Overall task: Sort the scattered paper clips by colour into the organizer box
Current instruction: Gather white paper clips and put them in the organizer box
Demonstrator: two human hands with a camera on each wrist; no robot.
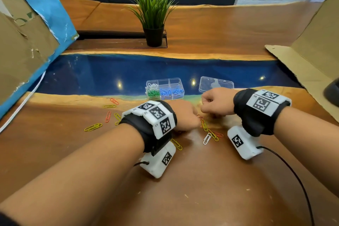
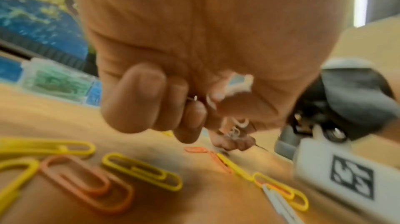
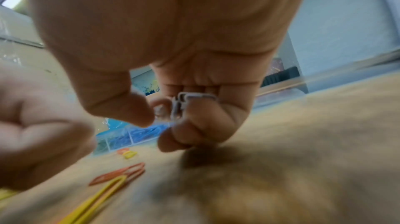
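The organizer box [image 1: 165,89] on the table [image 1: 201,180] already holds white, green and blue clips. Yellow and orange clips [image 1: 108,116] lie scattered. The right hand [image 3: 173,73] pinches white clips [image 3: 184,103]; the left hand [image 2: 194,65] is curled, contents unclear.

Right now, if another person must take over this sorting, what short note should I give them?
Right hand: curled around white clips.
Left hand: curled, low over the table; a bit of wire shows between its fingers, but I cannot tell what it holds.
Organizer box: open on the blue strip, its lid beside it.
Done: white, green and blue clips are in the compartments.
Left: yellow clips and orange clips lie scattered on the wood, plus one white clip near the hands.
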